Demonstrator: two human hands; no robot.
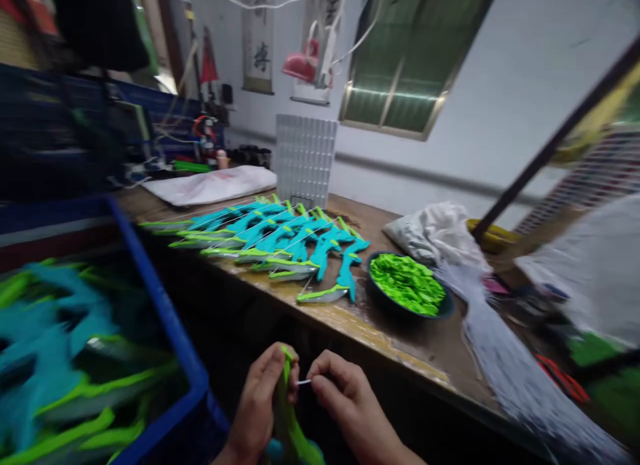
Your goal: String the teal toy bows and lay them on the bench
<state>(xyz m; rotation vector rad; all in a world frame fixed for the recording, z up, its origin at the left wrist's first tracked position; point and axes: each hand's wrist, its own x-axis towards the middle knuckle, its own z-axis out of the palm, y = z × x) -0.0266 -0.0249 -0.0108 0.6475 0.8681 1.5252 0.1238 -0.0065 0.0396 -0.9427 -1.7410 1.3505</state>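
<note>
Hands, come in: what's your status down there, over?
Left hand grips green bow piece. Right hand pinches white string at its tip. Nothing between them; finished bows lie on table.

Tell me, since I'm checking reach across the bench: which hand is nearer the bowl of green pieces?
Right. The right hand sits below and just left of the bowl, pinching a white string. The left hand is farther left, gripping a green toy bow.

One head-worn view looks forward and down, close over both hands, across the workbench (400,338) toward the wall.
</note>
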